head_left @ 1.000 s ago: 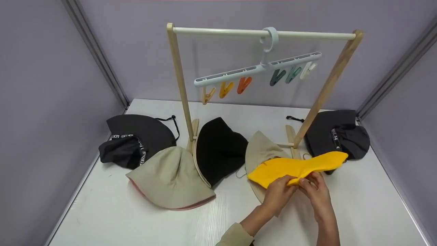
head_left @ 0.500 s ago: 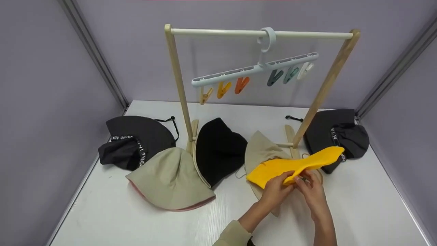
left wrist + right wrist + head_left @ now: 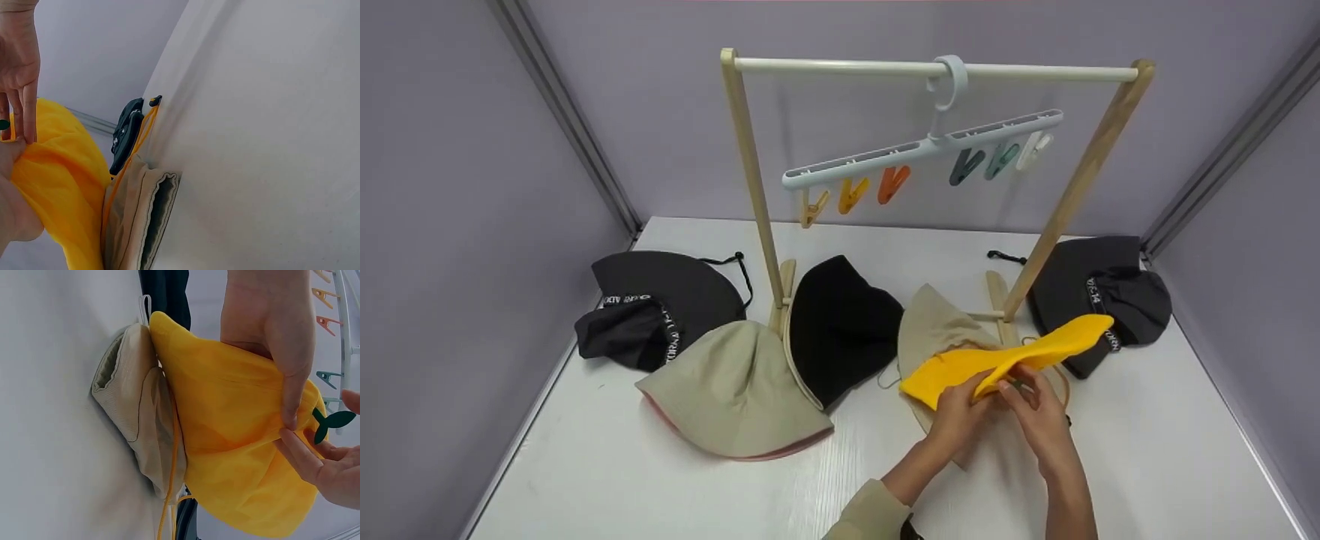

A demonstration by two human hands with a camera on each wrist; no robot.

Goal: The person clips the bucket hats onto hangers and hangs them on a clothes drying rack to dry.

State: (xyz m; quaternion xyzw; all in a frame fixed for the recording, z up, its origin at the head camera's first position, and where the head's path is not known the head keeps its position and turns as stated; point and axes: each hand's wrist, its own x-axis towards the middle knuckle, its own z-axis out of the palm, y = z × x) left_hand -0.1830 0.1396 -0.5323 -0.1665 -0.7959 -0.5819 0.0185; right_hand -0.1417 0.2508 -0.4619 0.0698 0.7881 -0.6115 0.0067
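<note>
A yellow bucket hat (image 3: 941, 373) is held above a beige hat (image 3: 937, 322) on the table. My left hand (image 3: 958, 420) grips its near edge, thumb on the yellow cloth in the right wrist view. At the same edge, my right hand (image 3: 1044, 427) touches the cloth with nearly straight fingers, its thumb standing apart. Between that thumb and the fingers shows a dark green leaf-shaped sprout (image 3: 334, 419) on the hat. An orange cord (image 3: 173, 467) hangs from the hat beside the beige one.
Behind stands a wooden rack (image 3: 1084, 180), with a pale hanger (image 3: 877, 159) carrying several coloured clips. Left of the hands lie a black hat (image 3: 840, 330), a beige hat with pink lining (image 3: 735, 390) and a dark corded hat (image 3: 701, 292). Another dark hat (image 3: 1080, 270) lies right.
Both hands have shifted slightly left, and the yellow hat's right end has tipped up. The right thumb has come away from the cloth, and the green sprout now shows in the gap.
</note>
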